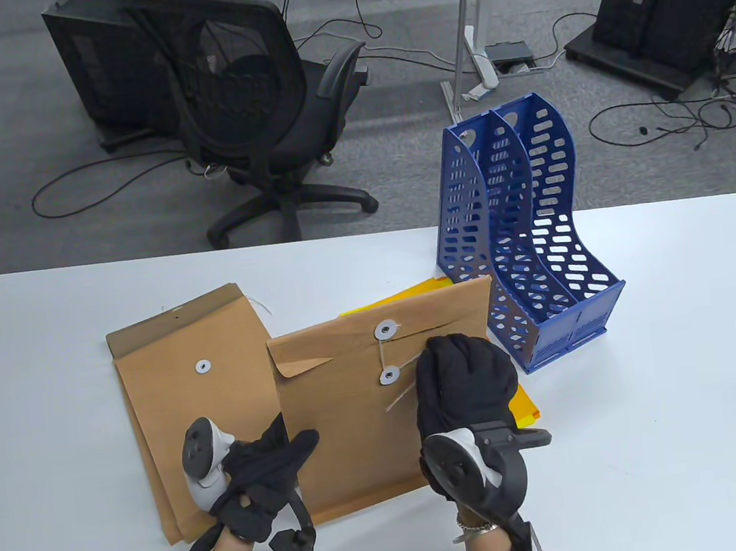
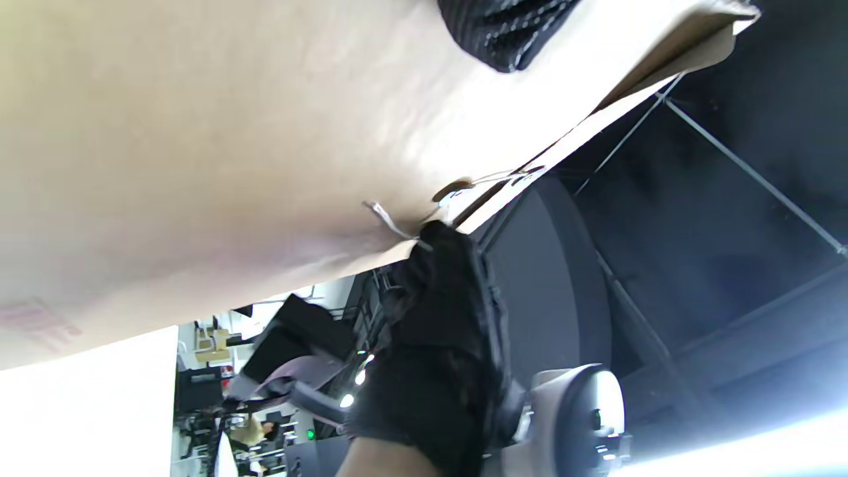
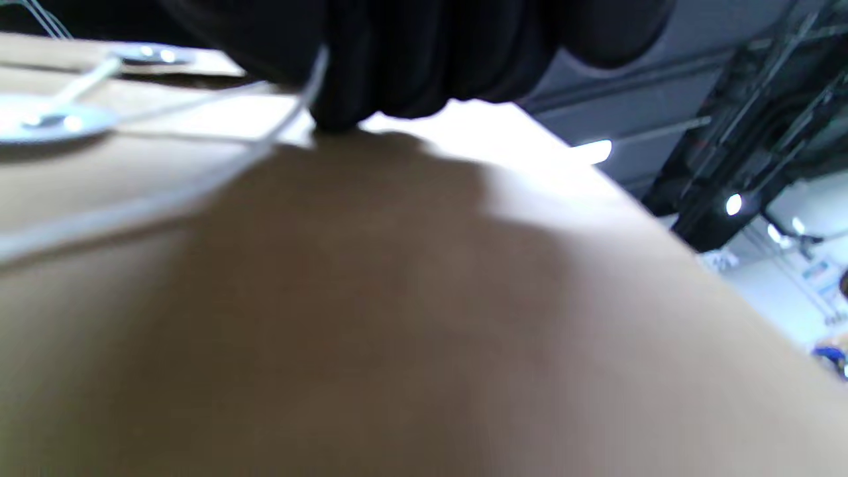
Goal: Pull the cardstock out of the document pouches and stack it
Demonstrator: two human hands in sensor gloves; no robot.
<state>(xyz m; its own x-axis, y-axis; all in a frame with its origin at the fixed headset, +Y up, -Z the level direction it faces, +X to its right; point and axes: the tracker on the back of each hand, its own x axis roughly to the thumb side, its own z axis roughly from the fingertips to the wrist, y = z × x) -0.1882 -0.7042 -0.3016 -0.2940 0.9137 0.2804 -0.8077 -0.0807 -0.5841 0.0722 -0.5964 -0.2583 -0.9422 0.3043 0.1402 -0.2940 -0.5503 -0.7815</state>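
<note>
Table view: right hand (image 1: 462, 377) pinches string (image 1: 400, 372); left hand (image 1: 265, 476) holds pouch (image 1: 358, 422).

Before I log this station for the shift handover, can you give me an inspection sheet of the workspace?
Surface: white table, bare at right.
Job's things: front pouch with flap closed, string partly unwound; left pouches stacked; yellow cardstock under the front pouch.
Clutter: blue file rack, upright.
Grippers: left hand holds the front pouch's edge; right hand grips the string.
Cables: loose leads on the floor.
Surroundings: office chair, carpet.
</note>
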